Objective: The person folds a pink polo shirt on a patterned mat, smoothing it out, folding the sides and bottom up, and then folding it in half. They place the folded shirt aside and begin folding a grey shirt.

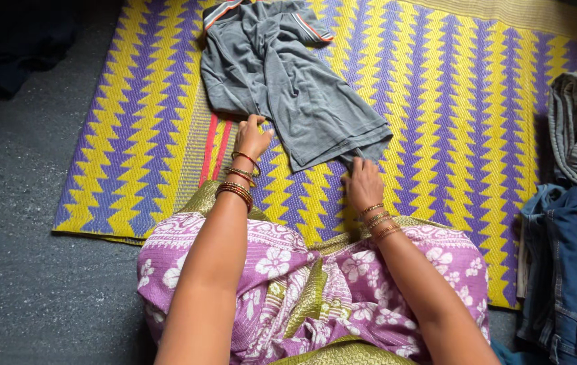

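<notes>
lying under both grips: woven mat, zigzag yellow and purple, over grey floor. spread ahead of the hands: grey shirt, folded narrow, long axis slanting from collar and striped sleeve up and away on the left down to hem near the right grip. stacked well off to the right of the grips: jeans and folded clothes. nearer than the grips: purple flowered sari over the knees. left hand pinched shut on the shirt's near left edge; right hand closed on the hem corner, fingertips partly hidden in cloth. likely trouble: uneven pull between the two grips skewing the fold, or fabric dragging on the ribbed mat and bunching at the middle; bangles possibly snagging loose cloth.
</notes>
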